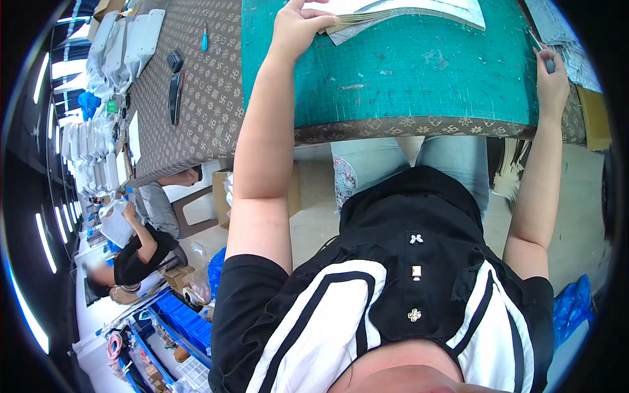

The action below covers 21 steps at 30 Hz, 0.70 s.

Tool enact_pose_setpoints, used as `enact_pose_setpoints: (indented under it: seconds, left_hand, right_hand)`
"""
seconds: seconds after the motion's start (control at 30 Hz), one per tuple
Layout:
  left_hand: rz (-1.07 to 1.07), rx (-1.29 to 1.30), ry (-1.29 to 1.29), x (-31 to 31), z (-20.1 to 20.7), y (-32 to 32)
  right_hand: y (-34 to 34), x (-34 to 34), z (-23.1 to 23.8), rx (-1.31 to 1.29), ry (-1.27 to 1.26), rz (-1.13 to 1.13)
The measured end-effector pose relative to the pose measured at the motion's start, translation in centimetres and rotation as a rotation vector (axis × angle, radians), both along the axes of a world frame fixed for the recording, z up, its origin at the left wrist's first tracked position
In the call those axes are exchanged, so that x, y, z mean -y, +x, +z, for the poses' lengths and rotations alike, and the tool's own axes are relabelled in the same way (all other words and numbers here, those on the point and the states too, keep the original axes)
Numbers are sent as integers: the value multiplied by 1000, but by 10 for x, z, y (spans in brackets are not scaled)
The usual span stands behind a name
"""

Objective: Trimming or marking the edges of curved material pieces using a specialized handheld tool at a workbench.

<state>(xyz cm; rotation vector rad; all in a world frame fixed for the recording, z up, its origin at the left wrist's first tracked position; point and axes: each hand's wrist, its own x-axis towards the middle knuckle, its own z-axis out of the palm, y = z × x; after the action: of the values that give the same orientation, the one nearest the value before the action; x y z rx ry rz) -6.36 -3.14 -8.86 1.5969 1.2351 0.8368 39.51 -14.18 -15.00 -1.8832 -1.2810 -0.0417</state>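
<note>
A green cutting mat (419, 85) covers the tabletop in front of me, its surface marked with scratches and scuffs. Near its far edge lies a stack of thin sheets (386, 16), white on top, with a curved, layered beige edge facing me. My left hand (298, 29) is closed on the left end of this stack, thumb against the layered edge. At the mat's right side, my right hand (552, 75) grips a slim tool (535, 40) with a pale, narrow shaft and a dark grey part by the palm. The exact kind of tool is too small to tell.
On the patterned tablecloth (219, 98) to the left lie a teal-handled screwdriver (205, 38) and a black-handled tool (174, 98). Wrapped pale panels (124, 49) stand farther left. Plastic-covered material (563, 36) sits at right. A seated co-worker (147, 252) handles a pale piece.
</note>
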Motion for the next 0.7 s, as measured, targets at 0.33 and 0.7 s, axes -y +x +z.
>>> enact_pose_setpoints:
  seconds: [0.33,0.7]
  left_hand:
    - [-105,-84,162,-3,-19,-12]
    - [-5,-285,280,11,-13,2]
  right_hand:
    - [4,-2,-4,11,-1,0]
    - [5,0,1,-56,-87,-7]
